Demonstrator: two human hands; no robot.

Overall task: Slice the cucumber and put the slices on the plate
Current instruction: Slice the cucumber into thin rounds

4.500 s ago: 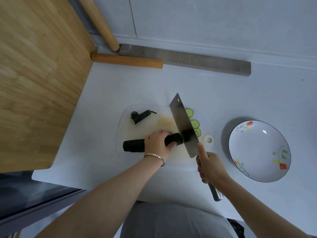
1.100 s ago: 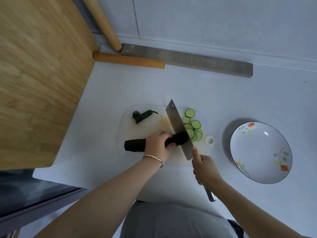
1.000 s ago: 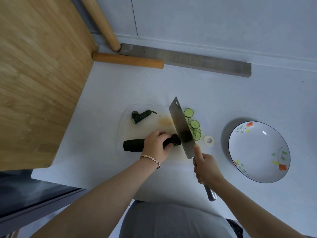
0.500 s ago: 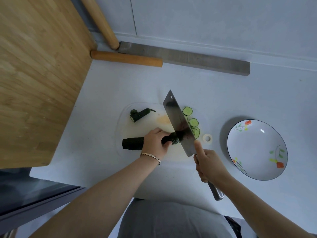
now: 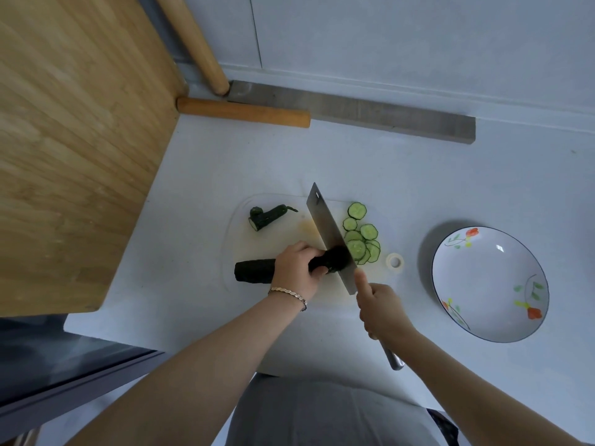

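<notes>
cucumber (image 5: 254, 270): dark, lying crosswise on the near half of the cutting board (image 5: 244, 243), uncut end by the board's 9 o'clock edge. left hand (image 5: 296, 268): fingers curled over its middle, gripping it. cleaver (image 5: 328, 233): blade set on the cucumber's 3 o'clock end. right hand (image 5: 380, 307): wrapped round the handle, one finger stretched toward the blade. slices (image 5: 359, 239): overlapping heap at the blade's 3 o'clock. stem end (image 5: 267, 217): at the board's 11 o'clock. plate (image 5: 489, 284): at 3 o'clock, well apart.
</notes>
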